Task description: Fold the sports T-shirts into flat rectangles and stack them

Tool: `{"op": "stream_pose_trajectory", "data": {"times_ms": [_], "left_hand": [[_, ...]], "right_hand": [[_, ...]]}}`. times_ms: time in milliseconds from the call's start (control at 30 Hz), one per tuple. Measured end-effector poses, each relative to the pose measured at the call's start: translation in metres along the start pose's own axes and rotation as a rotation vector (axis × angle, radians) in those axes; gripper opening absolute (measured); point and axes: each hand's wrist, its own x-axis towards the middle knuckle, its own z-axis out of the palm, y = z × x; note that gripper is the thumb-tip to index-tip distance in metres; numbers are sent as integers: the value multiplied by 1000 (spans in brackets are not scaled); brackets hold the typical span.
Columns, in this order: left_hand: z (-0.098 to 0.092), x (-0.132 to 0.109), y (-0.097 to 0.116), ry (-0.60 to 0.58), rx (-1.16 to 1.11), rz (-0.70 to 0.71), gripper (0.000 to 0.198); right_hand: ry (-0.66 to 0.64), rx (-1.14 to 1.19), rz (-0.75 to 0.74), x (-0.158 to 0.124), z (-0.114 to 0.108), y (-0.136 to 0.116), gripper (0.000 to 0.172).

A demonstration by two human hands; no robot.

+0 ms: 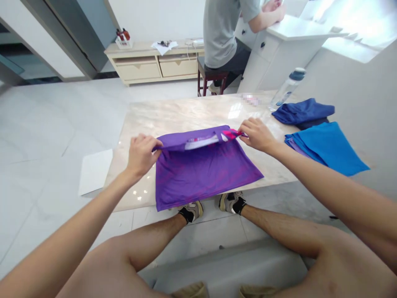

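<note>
Pinching purple cloth (203, 174) with their fingers are the left hand (142, 152) and right hand (256, 133); bottle label (281, 99) looks blurry

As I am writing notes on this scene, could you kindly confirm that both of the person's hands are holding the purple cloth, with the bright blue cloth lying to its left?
Not quite: the head view shows the bright blue cloth lying to the right of the purple cloth. The left hand and right hand are indeed both holding the purple cloth.
</note>
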Motion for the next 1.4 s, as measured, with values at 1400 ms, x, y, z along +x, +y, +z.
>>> {"op": "stream_pose_trajectory", "data": {"times_ms": [1400], "left_hand": [[1,-120,77,-359,-536,163,13]], "right_hand": [[-79,554,63,-182,1,-57,19]]}}
